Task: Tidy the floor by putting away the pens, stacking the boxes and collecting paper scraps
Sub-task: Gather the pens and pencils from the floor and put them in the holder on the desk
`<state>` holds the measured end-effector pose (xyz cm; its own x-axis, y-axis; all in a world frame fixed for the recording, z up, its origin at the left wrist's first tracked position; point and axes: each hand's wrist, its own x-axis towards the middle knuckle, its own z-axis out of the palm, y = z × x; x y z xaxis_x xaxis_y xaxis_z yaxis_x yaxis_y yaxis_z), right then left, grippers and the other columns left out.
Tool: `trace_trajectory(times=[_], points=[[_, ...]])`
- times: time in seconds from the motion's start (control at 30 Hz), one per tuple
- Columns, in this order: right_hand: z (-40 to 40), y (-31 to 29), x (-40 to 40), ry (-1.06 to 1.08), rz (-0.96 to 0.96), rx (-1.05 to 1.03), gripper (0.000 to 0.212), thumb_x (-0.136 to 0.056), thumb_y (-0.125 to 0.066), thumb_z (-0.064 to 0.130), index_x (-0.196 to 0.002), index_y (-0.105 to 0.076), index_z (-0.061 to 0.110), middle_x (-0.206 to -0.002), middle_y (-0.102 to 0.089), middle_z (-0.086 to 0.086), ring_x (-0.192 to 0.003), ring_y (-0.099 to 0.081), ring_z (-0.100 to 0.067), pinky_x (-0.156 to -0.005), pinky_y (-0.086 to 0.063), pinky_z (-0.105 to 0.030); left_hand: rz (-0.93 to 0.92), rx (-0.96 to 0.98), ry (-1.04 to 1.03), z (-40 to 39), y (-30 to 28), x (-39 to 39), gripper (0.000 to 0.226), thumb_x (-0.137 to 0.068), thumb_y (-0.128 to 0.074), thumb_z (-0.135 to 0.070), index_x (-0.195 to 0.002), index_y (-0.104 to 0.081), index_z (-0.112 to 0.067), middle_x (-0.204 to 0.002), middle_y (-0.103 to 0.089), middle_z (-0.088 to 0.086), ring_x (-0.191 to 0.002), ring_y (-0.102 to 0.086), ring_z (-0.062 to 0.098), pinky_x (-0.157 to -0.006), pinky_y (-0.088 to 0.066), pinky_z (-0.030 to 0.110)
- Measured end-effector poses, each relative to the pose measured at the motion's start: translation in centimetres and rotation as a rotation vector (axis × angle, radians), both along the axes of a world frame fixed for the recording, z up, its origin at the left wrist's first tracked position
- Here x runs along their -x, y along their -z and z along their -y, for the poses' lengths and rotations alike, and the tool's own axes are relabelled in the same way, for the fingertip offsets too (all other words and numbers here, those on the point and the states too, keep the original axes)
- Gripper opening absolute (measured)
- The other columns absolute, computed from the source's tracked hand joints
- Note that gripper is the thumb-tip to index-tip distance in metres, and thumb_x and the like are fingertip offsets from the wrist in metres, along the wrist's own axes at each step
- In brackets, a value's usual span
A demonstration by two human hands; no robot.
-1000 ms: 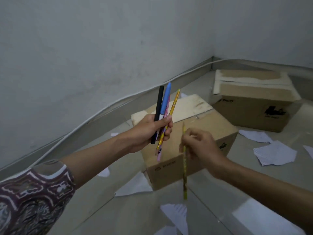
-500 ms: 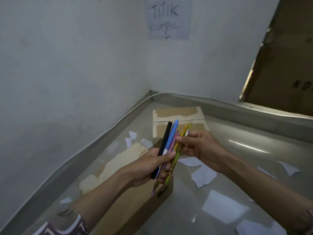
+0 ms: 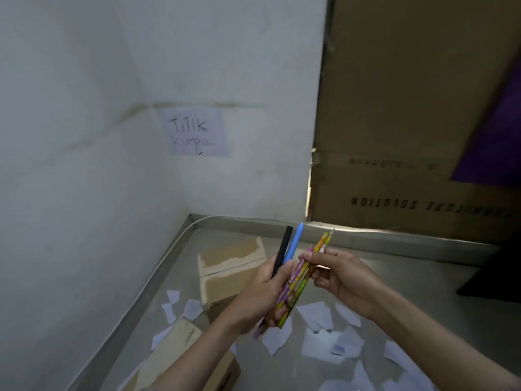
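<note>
My left hand (image 3: 265,294) grips a bundle of pens and pencils: a black pen (image 3: 283,248), a blue pen (image 3: 294,241) and several patterned yellow and pink pencils (image 3: 296,289), all pointing up. My right hand (image 3: 335,275) pinches the upper part of the yellow pencils (image 3: 324,241) in the same bundle. Below the hands, a cardboard box (image 3: 231,266) lies near the corner and another box (image 3: 180,359) sits at the lower left. Several white paper scraps (image 3: 318,314) are scattered over the shiny floor.
White walls meet in a corner with a metal skirting (image 3: 169,266) along their base. A paper sign (image 3: 197,132) reading "TITIK KUMPUL" is stuck on the far wall. A large upright cardboard carton (image 3: 408,136) stands at the right, with a dark object (image 3: 496,275) beside it.
The view has tilted upward, showing more wall and the large carton. My right hand has brought its single yellow pencil into the bundle held by my left hand and stays on it.
</note>
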<state>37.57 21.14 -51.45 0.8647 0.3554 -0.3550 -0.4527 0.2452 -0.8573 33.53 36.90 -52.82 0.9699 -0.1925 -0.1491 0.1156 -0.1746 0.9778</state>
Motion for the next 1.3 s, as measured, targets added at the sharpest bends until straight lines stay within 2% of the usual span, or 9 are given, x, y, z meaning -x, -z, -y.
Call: trace_trajectory(times=[0.13,0.23,0.47,0.63,0.73,0.93,1.13,1.23,1.3], points=[[4.8,-8.3,0.3,0.076,0.061,0.057,0.002,-0.08,-0.063,0.0,-0.081,-0.064,-0.001,-0.064,-0.061,-0.008,-0.05,-0.048,-0.011,-0.043,-0.041,-0.017,0.053,-0.093,-0.031,4.4,-7.6,-0.8,0.025,-0.097,-0.037,-0.039,-0.089,-0.052,-0.02,-0.064,-0.049,-0.003,-0.055,-0.049,0.005,-0.059,-0.043,0.025],[7.8,-13.9,0.6,0.135,0.129,0.14,0.006,-0.079,-0.065,0.001,-0.082,-0.066,-0.005,-0.069,-0.06,-0.013,-0.054,-0.049,-0.015,-0.046,-0.042,-0.018,0.112,-0.167,-0.011,6.7,-12.4,-1.4,0.027,-0.099,-0.036,-0.03,-0.075,-0.048,-0.022,-0.069,-0.046,-0.006,-0.06,-0.047,0.0,-0.063,-0.041,0.016],[15.8,-28.7,3.6,0.309,0.33,0.279,0.018,-0.079,-0.067,0.007,-0.086,-0.067,-0.01,-0.071,-0.066,-0.014,-0.054,-0.054,-0.013,-0.05,-0.045,-0.019,0.214,-0.24,0.231,11.9,-25.5,-3.3,0.029,-0.098,-0.036,-0.037,-0.089,-0.052,-0.015,-0.092,-0.037,-0.001,-0.084,-0.043,0.009,-0.072,-0.035,0.018],[18.6,-34.7,6.6,0.421,0.456,0.404,0.017,-0.078,-0.069,0.013,-0.081,-0.071,-0.004,-0.073,-0.067,-0.013,-0.068,-0.057,-0.019,-0.063,-0.045,-0.026,0.287,-0.101,0.405,14.6,-30.9,-2.6,0.017,-0.098,-0.042,-0.026,-0.083,-0.048,-0.02,-0.07,-0.038,-0.007,-0.061,-0.035,0.005,-0.055,-0.032,0.013],[19.8,-36.2,8.0,0.426,0.479,0.434,0.013,-0.079,-0.07,0.014,-0.077,-0.071,0.001,-0.073,-0.067,-0.014,-0.065,-0.057,-0.017,-0.06,-0.046,-0.023,0.31,-0.044,0.5,16.1,-32.1,-2.0,0.016,-0.098,-0.043,-0.024,-0.087,-0.045,-0.012,-0.063,-0.033,-0.009,-0.054,-0.031,0.006,-0.049,-0.029,0.015],[22.6,-36.5,11.1,0.516,0.422,0.395,0.007,-0.079,-0.069,0.007,-0.077,-0.068,0.0,-0.067,-0.067,-0.01,-0.061,-0.061,-0.016,-0.054,-0.048,-0.02,0.479,-0.045,0.588,20.5,-32.6,0.1,0.027,-0.095,-0.043,-0.037,-0.078,-0.043,-0.016,-0.07,-0.034,-0.007,-0.066,-0.032,0.006,-0.061,-0.031,0.016],[27.3,-35.7,13.2,0.625,0.376,0.457,0.012,-0.078,-0.07,0.005,-0.081,-0.067,-0.006,-0.067,-0.066,-0.011,-0.061,-0.066,-0.015,-0.056,-0.053,-0.021,0.447,-0.063,0.598,25.5,-32.4,0.7,0.023,-0.098,-0.04,-0.029,-0.083,-0.047,-0.014,-0.075,-0.041,-0.007,-0.073,-0.04,0.008,-0.072,-0.035,0.026],[30.4,-35.5,13.5,0.678,0.363,0.484,0.015,-0.078,-0.069,0.002,-0.084,-0.066,-0.011,-0.066,-0.066,-0.011,-0.059,-0.066,-0.015,-0.056,-0.055,-0.021,0.42,-0.055,0.628,28.4,-32.5,-0.1,0.018,-0.099,-0.039,-0.029,-0.107,-0.055,-0.028,-0.1,-0.057,-0.009,-0.099,-0.052,0.004,-0.09,-0.038,0.021],[33.1,-35.2,13.4,0.721,0.357,0.497,0.016,-0.078,-0.069,0.001,-0.084,-0.065,-0.013,-0.067,-0.066,-0.012,-0.06,-0.067,-0.017,-0.057,-0.056,-0.022,0.457,-0.115,0.638,31.0,-32.4,-1.5,0.015,-0.099,-0.038,-0.03,-0.095,-0.051,-0.037,-0.098,-0.052,-0.005,-0.099,-0.048,0.011,-0.088,-0.038,0.023]])
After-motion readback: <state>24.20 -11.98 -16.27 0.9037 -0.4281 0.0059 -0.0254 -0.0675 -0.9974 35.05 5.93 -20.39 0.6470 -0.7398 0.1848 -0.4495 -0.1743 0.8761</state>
